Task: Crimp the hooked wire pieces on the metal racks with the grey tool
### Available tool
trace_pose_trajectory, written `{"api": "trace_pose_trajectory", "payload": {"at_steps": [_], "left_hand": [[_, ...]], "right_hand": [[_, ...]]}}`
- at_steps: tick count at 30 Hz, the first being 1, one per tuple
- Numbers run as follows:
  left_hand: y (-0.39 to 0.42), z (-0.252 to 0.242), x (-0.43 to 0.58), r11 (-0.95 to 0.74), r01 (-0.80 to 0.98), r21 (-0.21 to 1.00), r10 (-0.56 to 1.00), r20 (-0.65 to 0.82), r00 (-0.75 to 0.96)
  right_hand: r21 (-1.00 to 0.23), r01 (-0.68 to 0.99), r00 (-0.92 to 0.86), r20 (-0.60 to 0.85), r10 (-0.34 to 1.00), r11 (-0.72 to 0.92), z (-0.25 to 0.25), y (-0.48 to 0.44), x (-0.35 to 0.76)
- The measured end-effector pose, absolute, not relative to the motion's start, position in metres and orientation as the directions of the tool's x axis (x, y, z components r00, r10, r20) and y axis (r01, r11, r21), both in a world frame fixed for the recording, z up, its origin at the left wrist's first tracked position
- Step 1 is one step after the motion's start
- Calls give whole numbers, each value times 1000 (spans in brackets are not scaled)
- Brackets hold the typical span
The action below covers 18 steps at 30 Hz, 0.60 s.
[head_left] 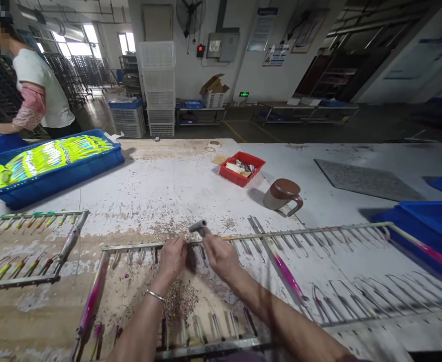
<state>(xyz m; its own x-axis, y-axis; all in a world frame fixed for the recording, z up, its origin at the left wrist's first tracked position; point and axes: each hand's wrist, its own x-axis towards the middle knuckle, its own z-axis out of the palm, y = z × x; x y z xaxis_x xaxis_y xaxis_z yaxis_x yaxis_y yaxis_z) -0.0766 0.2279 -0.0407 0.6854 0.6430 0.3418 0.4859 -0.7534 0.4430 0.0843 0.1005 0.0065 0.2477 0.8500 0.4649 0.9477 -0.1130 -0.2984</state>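
Okay, both bare hands are at the far rail of a metal frame [130, 247], and that frame lies flat on the worn table [168, 176], spreading from eight o'clock round to three. Right hand [223, 254] here, curled narrow around a short grey tube [197, 227], its open end showing above the fist. Left hand [173, 259], with a bracelet [155, 295] at the wrist, has its fingers bent down against the rail, just beside; whether they pinch anything, I can't tell. Small hooks [203, 256] hang in a row along that rail, on both sides of the hands. At six o'clock from them, a scatter of chips [181, 297] on the wood. Over at nine, a second frame [21, 281] with yellow and red pieces. Ten o'clock: a blue bin [63, 170] full of bright yellow packets [55, 154], a co-worker [42, 93] standing beyond it. One o'clock, a red tray [239, 177] of scraps; two o'clock, a lidded mug [277, 196]; three, another blue bin [428, 213].
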Motion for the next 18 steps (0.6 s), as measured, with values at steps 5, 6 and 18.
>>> {"api": "trace_pose_trajectory", "payload": {"at_steps": [5,6,18], "left_hand": [[227,-42,-77,-766,480,427,630,353,692],[227,-42,-77,-766,482,425,631,350,692],[229,-31,-80,-751,477,457,636,306,708]], "right_hand": [[-286,953,221,432,874,-99,11,97,87],[-307,946,243,452,858,-106,13,97,87],[-307,936,302,445,843,-173,15,97,93]]}}
